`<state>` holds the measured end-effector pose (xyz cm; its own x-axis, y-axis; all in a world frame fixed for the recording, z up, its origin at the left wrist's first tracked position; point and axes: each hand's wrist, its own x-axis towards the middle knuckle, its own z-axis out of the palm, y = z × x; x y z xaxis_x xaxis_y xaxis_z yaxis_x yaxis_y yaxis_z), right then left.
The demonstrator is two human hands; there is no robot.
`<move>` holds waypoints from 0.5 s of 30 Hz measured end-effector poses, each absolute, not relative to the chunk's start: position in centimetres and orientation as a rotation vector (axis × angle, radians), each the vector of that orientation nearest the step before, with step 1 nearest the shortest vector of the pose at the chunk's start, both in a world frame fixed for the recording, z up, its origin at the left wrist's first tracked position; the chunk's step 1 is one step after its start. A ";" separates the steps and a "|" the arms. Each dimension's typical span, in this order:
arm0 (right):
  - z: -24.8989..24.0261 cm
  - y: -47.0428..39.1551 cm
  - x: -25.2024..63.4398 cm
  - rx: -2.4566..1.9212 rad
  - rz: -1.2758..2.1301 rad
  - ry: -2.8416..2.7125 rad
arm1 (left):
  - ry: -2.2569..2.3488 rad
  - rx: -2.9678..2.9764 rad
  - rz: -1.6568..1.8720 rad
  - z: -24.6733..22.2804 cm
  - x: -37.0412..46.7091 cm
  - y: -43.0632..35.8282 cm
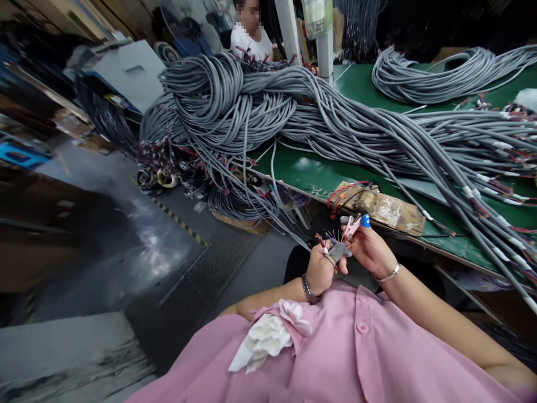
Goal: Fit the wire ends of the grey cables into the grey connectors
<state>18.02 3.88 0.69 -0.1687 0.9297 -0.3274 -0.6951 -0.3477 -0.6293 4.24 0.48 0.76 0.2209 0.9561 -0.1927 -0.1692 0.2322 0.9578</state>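
Observation:
My left hand (321,270), wearing a dark bracelet, is closed round the end of a grey cable (296,236). Thin coloured wires (335,235) fan out above its fingers. Grey covering shows on the left thumb. Close against it on the right, my right hand (371,251) has bent, pinching fingers and a blue cover (364,221) on one fingertip. Between those fingers is a small pale pink piece (351,226), too small to name, right beside the fanned wires.
A green workbench (308,170) carries thick bundles of grey cable (335,109) and a coiled cable bundle (419,78). At its front edge sits a worn wooden block (388,210). More cables hang down at the left. Another person (250,39) is behind the bench.

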 end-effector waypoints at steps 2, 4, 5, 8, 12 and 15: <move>0.7 4.1 18.0 -0.819 1.758 -0.373 | 1.020 0.994 0.991 0.6 4.3 0.5; 0.6 4.2 17.9 -0.829 1.735 -0.346 | 1.023 0.998 0.982 0.6 4.3 0.6; 0.6 4.2 17.8 -0.833 1.727 -0.333 | 1.024 1.002 0.978 0.6 4.3 0.6; 0.4 4.0 17.7 -0.829 1.726 -0.325 | 1.030 1.010 0.980 0.7 4.3 0.6; 0.4 3.7 17.9 -0.766 1.767 -0.373 | 1.041 1.022 0.980 0.9 3.9 0.2; 0.5 3.6 18.3 -0.737 1.812 -0.379 | 1.042 1.050 0.978 1.1 3.5 -0.2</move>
<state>18.26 3.58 0.55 -0.2165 0.9290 -0.3003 -0.7306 -0.3582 -0.5813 3.47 -0.17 1.10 0.2196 0.9582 -0.1832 -0.1224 0.2134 0.9693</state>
